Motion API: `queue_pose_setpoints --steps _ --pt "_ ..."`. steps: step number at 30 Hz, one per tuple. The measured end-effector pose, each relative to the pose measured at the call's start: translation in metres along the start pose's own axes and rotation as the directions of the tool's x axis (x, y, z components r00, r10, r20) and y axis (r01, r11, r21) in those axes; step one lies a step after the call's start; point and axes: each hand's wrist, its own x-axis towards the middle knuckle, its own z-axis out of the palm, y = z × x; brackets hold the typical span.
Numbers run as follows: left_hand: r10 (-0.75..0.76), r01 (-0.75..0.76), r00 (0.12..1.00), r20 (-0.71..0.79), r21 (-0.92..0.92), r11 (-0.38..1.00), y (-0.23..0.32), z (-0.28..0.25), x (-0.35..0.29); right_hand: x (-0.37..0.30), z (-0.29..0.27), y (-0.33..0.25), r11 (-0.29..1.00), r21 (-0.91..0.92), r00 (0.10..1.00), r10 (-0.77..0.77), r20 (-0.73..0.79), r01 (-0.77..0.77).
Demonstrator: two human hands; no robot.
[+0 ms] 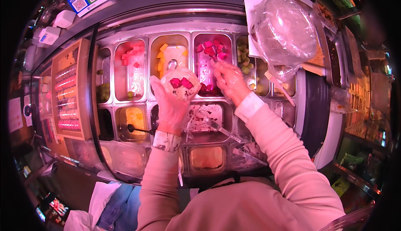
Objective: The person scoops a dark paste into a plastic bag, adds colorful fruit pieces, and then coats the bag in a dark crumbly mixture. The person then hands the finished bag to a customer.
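My left hand (172,111) is wrapped round a small clear bowl (182,92) above the middle of the counter. Dark red fruit cubes (181,83) lie on its pale, dark-flecked contents. To its right, my right hand (231,80) has its fingers pinched together over a metal pan (193,49) of red fruit cubes (212,49). What those fingers grip, if anything, is too small to make out. Just left of that pan is another pan (170,39) with yellow fruit cubes (160,62) and a shiny metal spoon (172,64).
Several more pans surround these; one holds pink cubes (133,55), another green ones (246,60). A black-handled spoon (140,129) and a clear-handled scoop (225,131) rest in nearer pans. A clear plastic bag (286,30) sits at back right, a wooden rack (69,93) at left.
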Motion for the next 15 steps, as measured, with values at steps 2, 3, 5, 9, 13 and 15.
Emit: queue_pose_setpoints --steps 2,3,5,9,13,15 --pt "-0.011 0.011 0.999 0.036 0.005 1.0 0.0 0.004 0.003 -0.02 -0.002 -0.006 0.998 -0.044 0.998 -0.051 0.023 0.052" --pt "-0.014 0.013 0.999 0.046 0.026 1.0 0.001 0.007 0.002 -0.027 -0.008 -0.005 0.995 -0.068 0.997 -0.065 0.046 0.068" --pt "-0.023 0.023 1.0 0.006 0.012 1.0 -0.003 0.018 0.002 -0.045 -0.007 0.003 0.843 -0.434 0.946 -0.314 0.083 0.318" --pt "-0.053 0.052 0.998 0.035 0.031 0.998 -0.014 0.032 -0.004 -0.08 -0.01 0.023 -0.056 -0.848 0.619 -0.658 0.429 0.528" --pt "-0.082 0.078 0.991 0.108 0.04 0.996 -0.025 0.023 -0.011 -0.11 -0.006 0.032 -0.397 -0.828 0.551 -0.618 0.561 0.397" --pt "-0.075 0.068 0.992 0.103 0.063 0.996 -0.024 0.035 -0.026 -0.121 -0.003 0.031 -0.484 -0.793 0.53 -0.591 0.608 0.37"
